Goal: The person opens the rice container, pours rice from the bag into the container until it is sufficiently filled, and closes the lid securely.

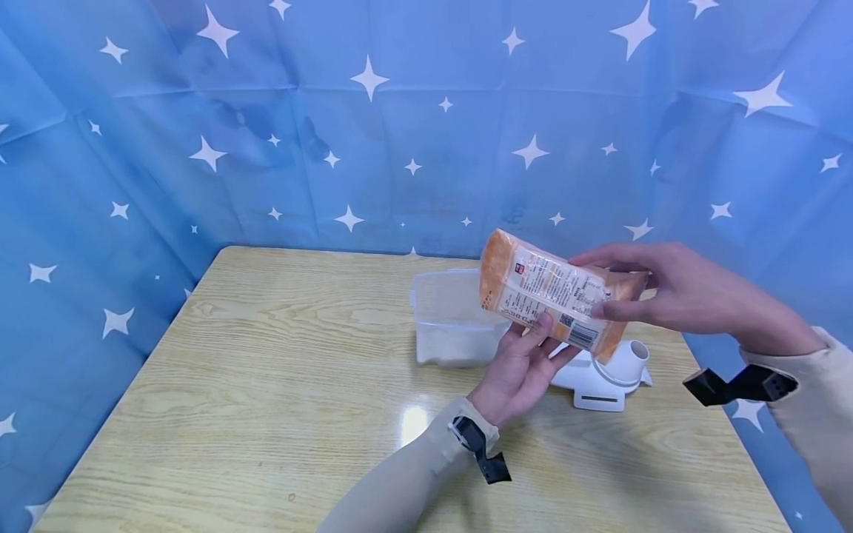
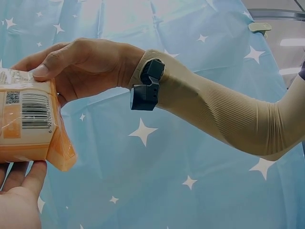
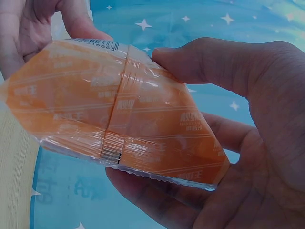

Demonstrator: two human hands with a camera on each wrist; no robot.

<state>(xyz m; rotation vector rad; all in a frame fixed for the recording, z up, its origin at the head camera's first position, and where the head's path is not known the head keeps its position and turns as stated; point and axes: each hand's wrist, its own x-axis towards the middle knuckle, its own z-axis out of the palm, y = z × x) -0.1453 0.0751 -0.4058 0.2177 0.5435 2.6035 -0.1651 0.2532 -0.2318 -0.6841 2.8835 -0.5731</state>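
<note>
Both hands clamp the orange packet (image 1: 558, 302) above the surface (image 1: 266, 385): left hand (image 1: 523, 363) beneath, right hand (image 1: 673, 289) at its right end. Its print is illegible. Behind it, the clear tub (image 1: 446, 318) holds white material; the white device (image 1: 603, 374) is partly hidden.

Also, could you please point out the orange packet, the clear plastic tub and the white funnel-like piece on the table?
orange packet (image 1: 546, 296): head view, on its printed white label.
clear plastic tub (image 1: 445, 311): head view, on its front wall.
white funnel-like piece (image 1: 616, 366): head view, on its round spout.
</note>
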